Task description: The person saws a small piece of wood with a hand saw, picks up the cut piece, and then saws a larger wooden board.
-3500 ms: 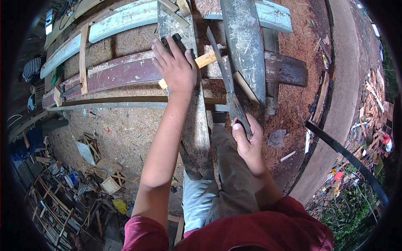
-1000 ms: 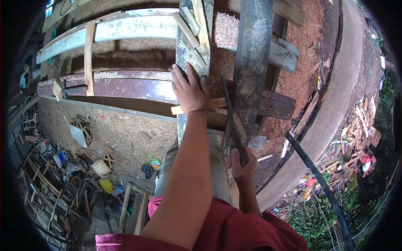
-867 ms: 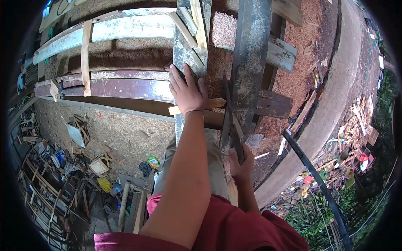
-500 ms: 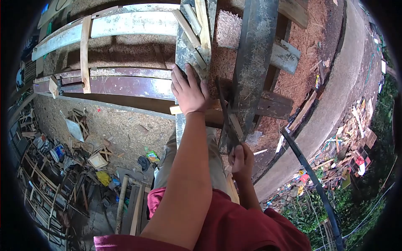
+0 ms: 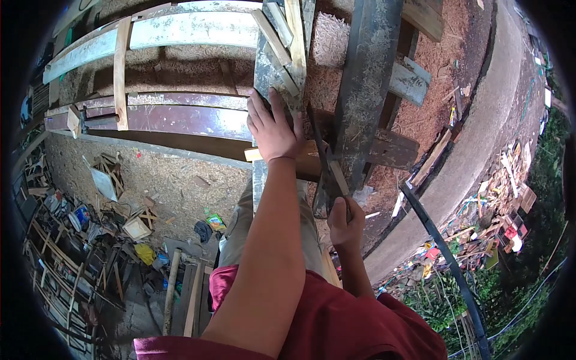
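My right hand (image 5: 345, 221) is closed round the handle of the hand saw (image 5: 324, 163), thumb along the top. The blade runs up and away from me into the gap between the two long timbers. My left hand (image 5: 275, 129) lies open and flat. Its palm bears down on the pale wood strip (image 5: 309, 149) and its fingers spread onto the grey plank (image 5: 273, 69) beyond.

The strip lies crosswise. Its near end pokes out by my left wrist, and the rest reaches toward the wider grey beam (image 5: 366, 78) on the right. The saw crosses it just right of my left hand, though I cannot tell how deep the teeth sit.

I judge this to be the cutting step, with the strip pinned and the saw mid-stroke. The next stroke calls for firm pressure from the left palm so the strip does not skid. The blade needs to run straight in its line, well clear of my left thumb. Pale shavings (image 5: 327, 36) lie heaped beyond, and a brown rail (image 5: 174, 120) runs off to the left.
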A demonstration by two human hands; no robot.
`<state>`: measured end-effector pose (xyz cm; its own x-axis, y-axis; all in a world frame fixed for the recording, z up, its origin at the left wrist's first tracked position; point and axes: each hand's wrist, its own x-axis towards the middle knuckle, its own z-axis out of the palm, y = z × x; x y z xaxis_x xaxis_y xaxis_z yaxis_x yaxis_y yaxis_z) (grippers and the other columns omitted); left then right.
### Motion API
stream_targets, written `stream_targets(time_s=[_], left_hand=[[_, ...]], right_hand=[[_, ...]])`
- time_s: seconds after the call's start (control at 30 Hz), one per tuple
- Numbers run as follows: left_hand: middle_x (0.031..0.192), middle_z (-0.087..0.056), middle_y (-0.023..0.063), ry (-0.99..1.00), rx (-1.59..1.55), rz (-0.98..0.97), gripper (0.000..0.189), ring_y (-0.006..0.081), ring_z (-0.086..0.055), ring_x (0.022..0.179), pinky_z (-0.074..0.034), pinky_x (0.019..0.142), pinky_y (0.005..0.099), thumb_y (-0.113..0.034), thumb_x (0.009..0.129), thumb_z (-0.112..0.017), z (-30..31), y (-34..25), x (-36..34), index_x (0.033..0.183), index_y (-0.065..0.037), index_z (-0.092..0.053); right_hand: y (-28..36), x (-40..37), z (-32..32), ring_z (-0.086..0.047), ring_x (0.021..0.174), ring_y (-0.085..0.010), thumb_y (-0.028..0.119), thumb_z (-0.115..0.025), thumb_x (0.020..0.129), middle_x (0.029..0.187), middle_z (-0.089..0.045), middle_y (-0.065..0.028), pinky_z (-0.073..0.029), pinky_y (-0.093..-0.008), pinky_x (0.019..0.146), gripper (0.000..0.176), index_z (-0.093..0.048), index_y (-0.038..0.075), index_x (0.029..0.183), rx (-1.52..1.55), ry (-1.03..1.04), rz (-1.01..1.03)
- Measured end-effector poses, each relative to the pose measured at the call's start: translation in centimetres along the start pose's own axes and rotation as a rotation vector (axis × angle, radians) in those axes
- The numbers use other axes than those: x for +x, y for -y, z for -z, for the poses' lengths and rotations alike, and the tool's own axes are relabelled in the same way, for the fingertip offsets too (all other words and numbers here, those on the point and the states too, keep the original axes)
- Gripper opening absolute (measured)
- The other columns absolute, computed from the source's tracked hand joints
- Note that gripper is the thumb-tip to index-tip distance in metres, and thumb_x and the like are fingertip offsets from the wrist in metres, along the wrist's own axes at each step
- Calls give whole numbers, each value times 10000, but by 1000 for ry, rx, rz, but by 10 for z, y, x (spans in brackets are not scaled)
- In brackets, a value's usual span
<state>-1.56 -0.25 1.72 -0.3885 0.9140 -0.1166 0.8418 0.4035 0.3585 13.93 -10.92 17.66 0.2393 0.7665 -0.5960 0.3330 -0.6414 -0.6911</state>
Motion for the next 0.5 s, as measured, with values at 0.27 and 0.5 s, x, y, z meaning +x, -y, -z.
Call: stream_targets(time_s=[0.27, 0.5], left_hand=[[1713, -193, 315, 8, 0, -12, 863, 518, -287, 1525, -300, 1180, 619, -433, 937, -644, 0, 3, -1, 1652, -77, -319], [1711, -193, 321, 7, 3, -14, 871, 527, -289, 1522, -299, 1177, 624, -461, 940, -628, 1, 2, -1, 1652, -69, -315]], right_hand=[[1, 1, -6, -421, 550, -35, 243, -577, 1100, 649, -482, 57, -313, -262, 493, 322, -600, 26, 863, 57, 22, -77], [-3, 1, -10, -441, 598, -35, 233, -584, 1100, 668, -500, 53, -337, -265, 528, 319, -608, 13, 870, -6, -1, -63]])
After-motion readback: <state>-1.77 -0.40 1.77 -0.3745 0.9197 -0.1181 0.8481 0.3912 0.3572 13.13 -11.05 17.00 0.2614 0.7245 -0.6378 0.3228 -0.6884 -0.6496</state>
